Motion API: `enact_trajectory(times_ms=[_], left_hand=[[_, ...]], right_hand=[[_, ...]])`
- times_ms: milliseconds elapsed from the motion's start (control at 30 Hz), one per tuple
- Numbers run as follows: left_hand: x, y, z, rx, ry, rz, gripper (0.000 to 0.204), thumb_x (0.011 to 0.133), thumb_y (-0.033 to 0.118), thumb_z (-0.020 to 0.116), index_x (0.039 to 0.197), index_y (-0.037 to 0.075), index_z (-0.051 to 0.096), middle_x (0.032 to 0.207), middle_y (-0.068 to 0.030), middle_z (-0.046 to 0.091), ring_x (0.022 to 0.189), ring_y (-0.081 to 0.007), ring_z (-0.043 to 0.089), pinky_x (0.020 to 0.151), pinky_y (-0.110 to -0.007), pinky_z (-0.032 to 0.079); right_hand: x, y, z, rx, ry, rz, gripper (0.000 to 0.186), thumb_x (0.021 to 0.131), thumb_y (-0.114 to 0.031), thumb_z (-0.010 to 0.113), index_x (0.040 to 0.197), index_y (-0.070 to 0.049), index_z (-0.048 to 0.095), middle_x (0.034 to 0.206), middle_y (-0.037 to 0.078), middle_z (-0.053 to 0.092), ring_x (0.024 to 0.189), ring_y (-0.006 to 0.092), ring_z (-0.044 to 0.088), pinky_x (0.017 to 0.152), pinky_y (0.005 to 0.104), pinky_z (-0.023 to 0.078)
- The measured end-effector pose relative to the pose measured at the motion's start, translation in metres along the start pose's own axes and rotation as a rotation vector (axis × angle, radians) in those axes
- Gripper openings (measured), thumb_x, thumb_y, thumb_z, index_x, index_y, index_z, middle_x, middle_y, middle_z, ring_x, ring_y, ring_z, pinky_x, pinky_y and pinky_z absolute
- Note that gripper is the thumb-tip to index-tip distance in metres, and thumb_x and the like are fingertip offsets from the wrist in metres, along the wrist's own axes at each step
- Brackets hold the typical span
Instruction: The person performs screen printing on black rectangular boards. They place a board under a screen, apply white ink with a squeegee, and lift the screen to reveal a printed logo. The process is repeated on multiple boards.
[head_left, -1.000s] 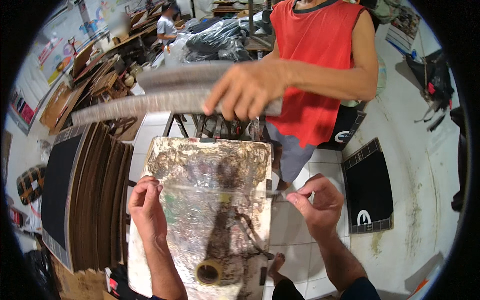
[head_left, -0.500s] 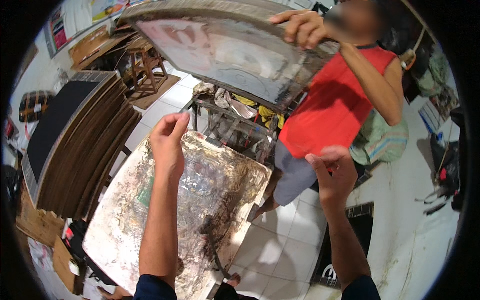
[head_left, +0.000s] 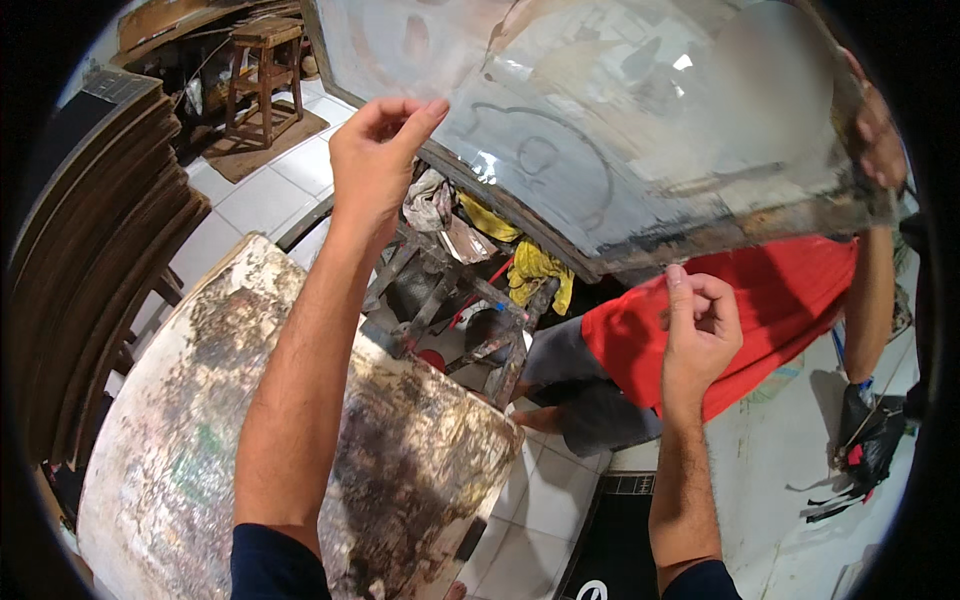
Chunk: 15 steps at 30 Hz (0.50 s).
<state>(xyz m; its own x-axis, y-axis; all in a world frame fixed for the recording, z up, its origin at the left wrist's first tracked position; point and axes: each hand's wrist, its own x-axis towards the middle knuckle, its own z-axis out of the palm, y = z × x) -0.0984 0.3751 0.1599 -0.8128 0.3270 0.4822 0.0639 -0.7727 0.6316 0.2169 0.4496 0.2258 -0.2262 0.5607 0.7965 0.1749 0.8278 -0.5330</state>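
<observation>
Slanting beyond left hand (head_left: 375,155) — and right hand (head_left: 702,328) — is a framed screen (head_left: 590,125).

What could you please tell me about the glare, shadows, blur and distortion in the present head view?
In the head view: small bright glints on the framed panel; a soft shadow on the white wall, left of the hanging black bag; a smooth blurred patch at upper right; fisheye bending along the stack of boards.

From my station I can read no words or numbers. I see only a white rounded mark (head_left: 592,587) on the black panel (head_left: 612,530), cut off below, and a faint curved outline (head_left: 538,156) on the framed screen (head_left: 640,110).
</observation>
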Motion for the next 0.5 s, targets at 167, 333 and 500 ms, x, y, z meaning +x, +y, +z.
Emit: enact_trajectory(times_ms=[167,333,500], left_hand=[[0.039,-0.032,0.024,0.035,0.029,0.188,0.03,0.085,0.026,0.089,0.098,0.002,0.076,0.09,-0.001,0.07,0.084,-0.008,0.06,0.075,-0.024,0.047],[0.073,-0.047,0.045,-0.072,-0.01,0.276,0.024,0.085,0.024,0.088,0.093,0.004,0.076,0.084,0.0011,0.068,0.079,-0.0066,0.058,0.071,-0.023,0.046],[0.089,-0.058,0.057,-0.103,-0.007,0.335,0.02,0.086,0.021,0.088,0.09,0.005,0.076,0.08,0.0023,0.067,0.075,-0.0055,0.057,0.067,-0.022,0.044]], right_hand=[[0.029,0.034,0.014,-0.413,0.084,-0.469,0.016,0.087,-0.003,0.083,0.086,-0.005,0.067,0.079,0.0,0.058,0.073,0.0113,0.05,0.068,0.0269,0.042],[0.056,0.05,0.016,-0.571,0.183,-0.724,0.017,0.083,-0.006,0.087,0.089,-0.005,0.072,0.087,0.0,0.061,0.098,0.0216,0.046,0.087,0.0383,0.041],[0.072,0.06,0.024,-0.574,0.211,-0.718,0.015,0.083,-0.005,0.087,0.085,-0.006,0.072,0.089,0.0,0.06,0.093,0.0195,0.044,0.086,0.0354,0.04]])
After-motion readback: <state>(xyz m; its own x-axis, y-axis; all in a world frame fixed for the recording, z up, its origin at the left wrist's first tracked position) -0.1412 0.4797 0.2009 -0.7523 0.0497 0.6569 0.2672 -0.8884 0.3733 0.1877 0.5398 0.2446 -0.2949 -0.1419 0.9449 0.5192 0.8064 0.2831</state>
